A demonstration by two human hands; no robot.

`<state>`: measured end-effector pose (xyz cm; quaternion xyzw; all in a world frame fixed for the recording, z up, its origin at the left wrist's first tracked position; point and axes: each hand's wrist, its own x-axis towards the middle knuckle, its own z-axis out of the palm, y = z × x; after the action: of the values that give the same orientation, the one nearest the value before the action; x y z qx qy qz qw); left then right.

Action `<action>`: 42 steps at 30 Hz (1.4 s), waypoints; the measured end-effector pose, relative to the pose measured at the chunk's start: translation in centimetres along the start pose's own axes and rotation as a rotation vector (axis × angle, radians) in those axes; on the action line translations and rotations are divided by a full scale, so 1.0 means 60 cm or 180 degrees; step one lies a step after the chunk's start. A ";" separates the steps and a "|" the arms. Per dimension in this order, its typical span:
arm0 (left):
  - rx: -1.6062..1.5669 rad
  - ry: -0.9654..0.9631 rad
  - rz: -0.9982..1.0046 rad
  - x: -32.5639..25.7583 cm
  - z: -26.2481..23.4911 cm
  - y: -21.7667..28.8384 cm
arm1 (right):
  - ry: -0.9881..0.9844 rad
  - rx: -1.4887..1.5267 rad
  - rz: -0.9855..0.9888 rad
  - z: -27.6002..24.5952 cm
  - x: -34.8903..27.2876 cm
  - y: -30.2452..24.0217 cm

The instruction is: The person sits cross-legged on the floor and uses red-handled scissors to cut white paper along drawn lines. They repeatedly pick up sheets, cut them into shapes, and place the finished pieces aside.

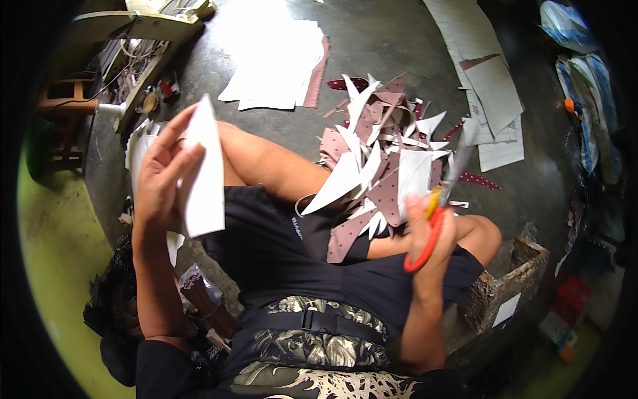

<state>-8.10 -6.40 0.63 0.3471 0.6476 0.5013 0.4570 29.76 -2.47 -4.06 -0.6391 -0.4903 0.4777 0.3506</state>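
Pinching a white piece [206, 176] between thumb and fingers, the left hand [161, 165] is raised by the left leg [282, 161], forearm nearly upright. Curled around the scissors [436, 199], the right hand [444, 243] holds their red handle near the scraps [385, 178], blades angled forward and rightward.

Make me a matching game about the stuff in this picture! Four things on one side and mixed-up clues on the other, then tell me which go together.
Things
1. Scissors
2. Pointed white piece
3. Heap of scraps
4. Stack of white sheets

Clues
A. Jumbled up, pink and white, some bits spotted
B. Held in the left hand
C. Flat on the floor, a pink edge peeking out
D. Red-and-yellow handles, held in the right hand

Right pairs: 1-D, 2-B, 3-A, 4-C
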 end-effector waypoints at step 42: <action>-0.0476 -0.3116 -0.0675 0.050 0.297 0.002 | -0.0838 0.3170 0.0152 -0.105 0.038 -0.017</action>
<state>7.64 2.30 -1.43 0.4400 0.3514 0.2755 0.7791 35.61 0.15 -1.88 -0.3402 -0.2287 0.7375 0.5367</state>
